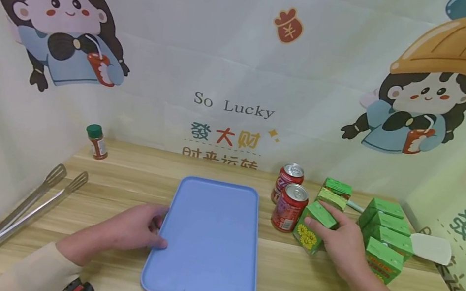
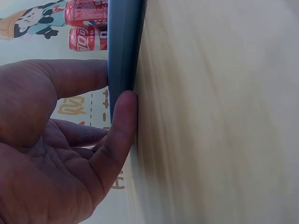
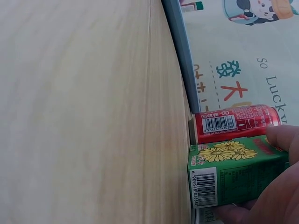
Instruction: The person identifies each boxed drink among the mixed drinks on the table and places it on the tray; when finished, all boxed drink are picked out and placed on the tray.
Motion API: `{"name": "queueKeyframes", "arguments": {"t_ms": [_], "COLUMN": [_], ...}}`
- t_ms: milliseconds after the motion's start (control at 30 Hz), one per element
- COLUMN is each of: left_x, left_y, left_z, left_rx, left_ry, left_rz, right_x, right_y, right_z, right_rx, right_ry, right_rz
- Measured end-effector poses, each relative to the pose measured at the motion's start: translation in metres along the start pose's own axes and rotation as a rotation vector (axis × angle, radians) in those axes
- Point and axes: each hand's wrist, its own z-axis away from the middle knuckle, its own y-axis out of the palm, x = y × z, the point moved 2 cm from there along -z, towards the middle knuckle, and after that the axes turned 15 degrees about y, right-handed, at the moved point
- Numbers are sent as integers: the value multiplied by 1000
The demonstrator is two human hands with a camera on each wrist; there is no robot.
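Note:
A blue rectangular tray (image 1: 208,241) lies flat on the wooden table, and my left hand (image 1: 142,227) holds its left edge. In the left wrist view the fingers (image 2: 122,116) sit against the side of the tray wall (image 2: 124,46). To the right of the tray, my right hand (image 1: 346,246) grips a green drink carton with yellow flowers (image 1: 310,231). That carton (image 3: 233,170) stands right beside a red soda can (image 3: 233,123) in the right wrist view. Another red soda can (image 1: 290,176) is just behind the first.
Behind the held carton is another green carton (image 1: 334,192). Several more green cartons (image 1: 385,256) are grouped at the right, by a white spatula (image 1: 430,249). Metal tongs (image 1: 19,217) lie at the left, with a green-capped spice bottle (image 1: 97,142) behind. A printed cloth (image 1: 165,56) encloses the table.

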Motion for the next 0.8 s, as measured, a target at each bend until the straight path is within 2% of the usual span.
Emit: {"name": "queueKeyframes", "arguments": {"t_ms": [200,367,700,800], "left_x": [1,1,2,2], "left_y": [-1,-1,-2,-2], "left_z": [6,8,10,11], "left_rx": [28,36,48,48], "left_ry": [-14,-38,-21,-13], "left_rz": [75,88,103,105], "right_x": [1,-1,7,12], "right_y": [-1,0,3,1], "right_z": [0,0,11,16], "right_rx": [-13,-15,-21,-10], "right_ry": [-13,-25,-63,-73], "right_rz": [36,59,111,97]}}
